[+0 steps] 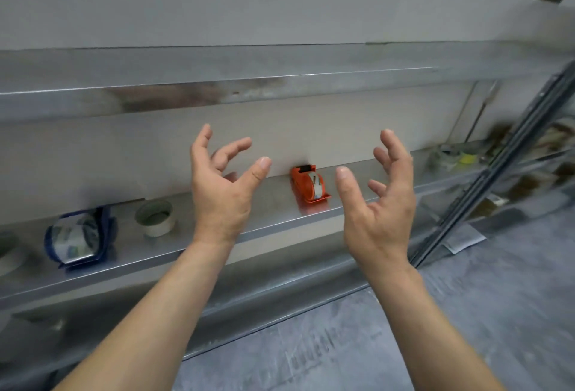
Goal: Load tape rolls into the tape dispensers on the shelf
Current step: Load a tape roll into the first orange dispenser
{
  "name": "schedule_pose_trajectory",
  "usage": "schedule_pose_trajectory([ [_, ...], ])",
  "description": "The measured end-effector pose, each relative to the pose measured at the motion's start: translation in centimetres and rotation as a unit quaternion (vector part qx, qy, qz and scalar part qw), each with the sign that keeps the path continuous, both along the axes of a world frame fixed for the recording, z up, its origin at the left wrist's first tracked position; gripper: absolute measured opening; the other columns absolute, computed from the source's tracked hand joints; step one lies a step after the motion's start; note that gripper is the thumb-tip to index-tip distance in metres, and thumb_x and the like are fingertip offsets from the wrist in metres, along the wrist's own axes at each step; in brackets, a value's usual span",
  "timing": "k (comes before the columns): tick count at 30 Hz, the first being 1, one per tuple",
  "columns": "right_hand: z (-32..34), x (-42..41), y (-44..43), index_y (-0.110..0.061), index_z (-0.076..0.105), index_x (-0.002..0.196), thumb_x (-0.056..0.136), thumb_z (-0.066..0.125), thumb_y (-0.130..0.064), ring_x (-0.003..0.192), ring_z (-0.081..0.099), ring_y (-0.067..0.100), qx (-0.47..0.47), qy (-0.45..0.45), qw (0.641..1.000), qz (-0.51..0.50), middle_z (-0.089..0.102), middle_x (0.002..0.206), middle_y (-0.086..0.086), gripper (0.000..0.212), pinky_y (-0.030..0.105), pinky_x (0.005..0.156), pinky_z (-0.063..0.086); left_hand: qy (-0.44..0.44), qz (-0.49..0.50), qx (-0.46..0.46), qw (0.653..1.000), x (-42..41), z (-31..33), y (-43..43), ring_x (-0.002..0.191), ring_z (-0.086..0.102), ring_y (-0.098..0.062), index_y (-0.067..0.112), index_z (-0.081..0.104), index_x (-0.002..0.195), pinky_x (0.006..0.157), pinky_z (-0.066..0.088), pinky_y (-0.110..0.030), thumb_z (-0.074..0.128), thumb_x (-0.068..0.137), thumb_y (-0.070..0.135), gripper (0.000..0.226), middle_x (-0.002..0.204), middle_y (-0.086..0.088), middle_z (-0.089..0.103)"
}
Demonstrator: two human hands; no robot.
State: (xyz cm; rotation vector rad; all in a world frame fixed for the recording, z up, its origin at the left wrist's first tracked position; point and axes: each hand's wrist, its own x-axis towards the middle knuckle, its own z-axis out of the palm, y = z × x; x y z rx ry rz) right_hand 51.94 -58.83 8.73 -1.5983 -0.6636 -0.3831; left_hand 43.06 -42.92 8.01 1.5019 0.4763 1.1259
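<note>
Head cam only: looks fwd/down, close on metal shelf (280, 222), floor below.

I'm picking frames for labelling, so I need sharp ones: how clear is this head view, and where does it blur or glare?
Head view: both hands, left hand and right hand, and the orange dispenser are fairly sharp; the blue dispenser, the loose tape roll and the clutter at far right are smeared; soft glare streaks the metal shelf; wide-angle bending tilts the edges.

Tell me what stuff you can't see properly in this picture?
Head view only:
- Clutter at the shelf's right end: too blurred to name.
- A roll at the left: cut off by the frame edge.
- Blue dispenser: label print smeared by blur.
- Orange dispenser: too small to see its tape end.
</note>
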Motion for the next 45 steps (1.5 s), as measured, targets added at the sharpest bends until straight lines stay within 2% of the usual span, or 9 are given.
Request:
schedule_pose_trajectory([
  [3, 0.0, 2.7, -1.8, -0.022, 0.045, 0.143, 0.093, 0.053, -0.044, 0.139, 0.043, 0.011, 0.017, 0.004, 0.999, -0.026, 0.047, 0.149, -0.005, 0.055, 0.051, 0.109, 0.043, 0.015, -0.038, 0.0, 0.999, 3.6, -0.3, -1.3, 0.124, 0.054, -0.001, 0.029, 0.045, 0.133, 0.104, 0.045, -0.033, 0.074, 0.066, 0.049, 0.075, 0.128, 0.008, 0.064],
  [8, 0.1, 8.1, -3.8, -0.028, 0.056, 0.133, 0.095, 0.044, -0.046, 0.142, 0.037, 0.002, 0.03, 0.012, 0.998, -0.062, 0.045, 0.151, -0.006, 0.043, 0.039, 0.117, 0.036, 0.023, -0.103, 0.017, 0.994, 10.7, -0.2, -3.2, 0.13, 0.04, 0.002, 0.022, 0.063, 0.114, 0.081, 0.035, 0.006, 0.075, 0.082, 0.027, 0.034, 0.151, 0.002, 0.041],
  [12, 0.2, 12.0, -4.6, -0.032, 0.055, 0.131, 0.095, 0.044, -0.046, 0.142, 0.035, -0.001, 0.007, 0.001, 0.995, -0.096, 0.044, 0.152, -0.006, 0.039, 0.033, 0.118, 0.034, -0.01, -0.135, -0.012, 0.991, 16.2, -0.5, -4.2, 0.131, 0.046, -0.002, 0.038, 0.057, 0.117, 0.082, 0.04, -0.001, 0.072, 0.071, 0.045, 0.049, 0.147, 0.005, 0.047],
  [16, 0.0, 14.5, -3.9, -0.034, 0.054, 0.131, 0.096, 0.046, -0.044, 0.142, 0.037, 0.001, 0.017, 0.0, 0.996, -0.087, 0.044, 0.15, -0.008, 0.037, 0.039, 0.115, 0.039, -0.001, -0.152, -0.046, 0.987, 19.6, -1.0, -4.5, 0.129, 0.05, -0.005, 0.026, 0.051, 0.133, 0.083, 0.044, -0.007, 0.073, 0.07, 0.04, 0.068, 0.137, 0.005, 0.056],
  [19, 0.1, 15.5, -2.2, -0.036, 0.054, 0.128, 0.095, 0.053, -0.039, 0.126, 0.053, -0.001, 0.037, 0.02, 0.998, -0.051, 0.053, 0.144, -0.004, 0.033, 0.015, 0.096, 0.046, 0.019, -0.15, -0.049, 0.987, 20.1, -1.6, -3.1, 0.122, 0.058, -0.007, 0.027, 0.048, 0.132, 0.099, 0.049, -0.034, 0.071, 0.066, 0.049, 0.073, 0.125, 0.003, 0.066],
  [22, -0.4, 16.0, 0.5, -0.035, 0.056, 0.126, 0.093, 0.056, -0.037, 0.104, 0.067, 0.012, 0.033, 0.048, 0.998, 0.005, 0.064, 0.128, -0.007, 0.033, 0.015, 0.081, 0.052, 0.064, -0.118, -0.034, 0.99, 19.2, -1.9, -1.3, 0.115, 0.062, -0.006, 0.028, 0.054, 0.126, 0.102, 0.048, -0.048, 0.073, 0.071, 0.043, 0.06, 0.116, 0.007, 0.07],
  [34, -5.9, 11.5, 12.6, -0.034, 0.071, 0.097, 0.088, 0.068, -0.016, 0.067, 0.064, 0.006, -0.118, 0.119, 0.958, 0.233, 0.069, 0.076, -0.015, 0.02, 0.026, 0.07, 0.053, 0.122, 0.157, -0.082, 0.977, 6.8, -5.5, 5.9, 0.083, 0.064, -0.004, 0.025, 0.07, 0.098, 0.081, 0.055, -0.027, 0.075, 0.08, 0.024, 0.019, 0.1, 0.006, 0.072],
  [39, -8.7, 9.2, 16.6, -0.021, 0.072, 0.114, 0.086, 0.07, -0.016, 0.095, 0.069, 0.008, -0.228, 0.176, 0.915, 0.282, 0.075, 0.103, -0.005, 0.029, 0.033, 0.095, 0.054, 0.138, 0.228, -0.14, 0.954, 2.9, -7.6, 8.8, 0.085, 0.064, -0.001, 0.006, 0.067, 0.112, 0.081, 0.051, -0.013, 0.062, 0.092, 0.006, 0.02, 0.096, 0.005, 0.069],
  [45, -11.8, 6.9, 20.2, -0.011, 0.065, 0.128, 0.087, 0.069, -0.017, 0.116, 0.063, 0.017, -0.338, 0.239, 0.864, 0.287, 0.069, 0.125, 0.006, 0.041, 0.029, 0.101, 0.046, 0.257, 0.196, -0.185, 0.928, 1.5, -10.8, 11.8, 0.112, 0.055, -0.012, 0.007, 0.056, 0.132, 0.094, 0.04, -0.023, 0.058, 0.095, 0.011, 0.037, 0.131, -0.005, 0.061],
])
